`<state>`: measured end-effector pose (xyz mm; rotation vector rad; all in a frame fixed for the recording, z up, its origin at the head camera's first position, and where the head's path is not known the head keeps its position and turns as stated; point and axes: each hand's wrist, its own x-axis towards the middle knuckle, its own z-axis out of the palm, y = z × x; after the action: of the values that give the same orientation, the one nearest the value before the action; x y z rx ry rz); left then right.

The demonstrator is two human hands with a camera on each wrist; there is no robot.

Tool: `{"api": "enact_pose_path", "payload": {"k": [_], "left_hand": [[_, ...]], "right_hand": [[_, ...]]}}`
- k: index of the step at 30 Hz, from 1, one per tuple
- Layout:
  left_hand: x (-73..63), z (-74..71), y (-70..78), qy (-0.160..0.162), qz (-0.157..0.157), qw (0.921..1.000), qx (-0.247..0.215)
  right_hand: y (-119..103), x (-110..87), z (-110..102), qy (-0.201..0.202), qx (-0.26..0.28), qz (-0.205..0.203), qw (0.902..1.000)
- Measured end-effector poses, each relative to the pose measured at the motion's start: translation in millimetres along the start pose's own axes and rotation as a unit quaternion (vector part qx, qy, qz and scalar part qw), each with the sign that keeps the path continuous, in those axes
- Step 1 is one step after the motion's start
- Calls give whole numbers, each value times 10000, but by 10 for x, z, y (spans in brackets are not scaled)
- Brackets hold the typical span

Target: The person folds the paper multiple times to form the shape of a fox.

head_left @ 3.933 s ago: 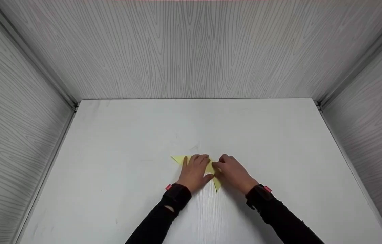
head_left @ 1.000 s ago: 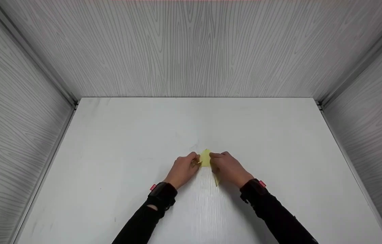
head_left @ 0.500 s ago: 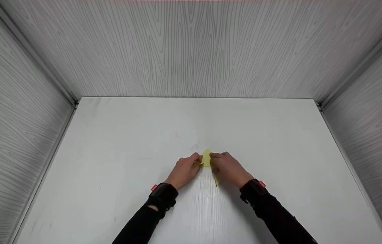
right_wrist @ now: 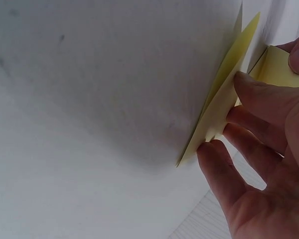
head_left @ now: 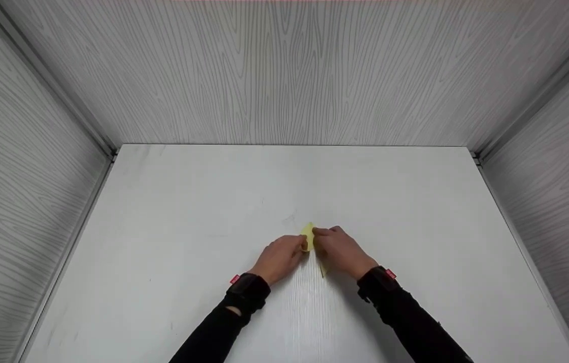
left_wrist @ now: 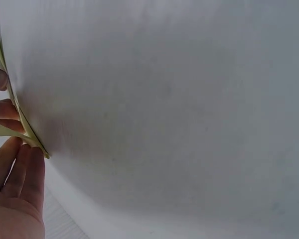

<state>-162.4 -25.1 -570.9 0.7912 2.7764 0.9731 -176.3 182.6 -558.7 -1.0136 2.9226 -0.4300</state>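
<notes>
A small folded sheet of yellow paper (head_left: 308,236) stands between the two hands at the middle of the table. My left hand (head_left: 279,256) pinches its left part, which curves up and bends toward the right. On the other side my right hand (head_left: 341,252) holds the paper with bent fingers, and a pointed tip shows below that hand. In the right wrist view, the paper's pointed layers (right_wrist: 214,114) spread slightly apart at the right thumb and fingertips, with the left thumb on the raised flap (right_wrist: 280,68) beyond. Seen from the left wrist, the paper (left_wrist: 21,113) appears nearly edge-on.
The white tabletop (head_left: 188,201) spreads around the hands, with faint smudges on it. Grey wood-grain panels rise at the back (head_left: 284,75), left (head_left: 22,166) and right (head_left: 557,151). Both wrists wear black bands with red tags.
Earlier the left hand lay flat on the paper; since then it has taken the left part and carried it rightward, bending it up. The right hand has barely moved in the last second.
</notes>
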Motion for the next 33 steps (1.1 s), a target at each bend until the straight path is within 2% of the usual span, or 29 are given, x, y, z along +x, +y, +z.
{"api": "enact_pose_path", "payload": {"k": [9,17,26,33], "left_hand": [[0,13,-4,-150,7,9999,-13],[32,73,-11,-120,-20,9998,127],[36,89,-10,-93,169,9994,276],[16,108,-21,13,535,9972,530]], "right_hand": [[-12,4,-3,-111,-3,146,9998],[-13,-8,-5,-78,-55,78,9999],[12,-5,-2,-11,22,-99,9999],[24,-14,2,32,167,-269,9995]]}}
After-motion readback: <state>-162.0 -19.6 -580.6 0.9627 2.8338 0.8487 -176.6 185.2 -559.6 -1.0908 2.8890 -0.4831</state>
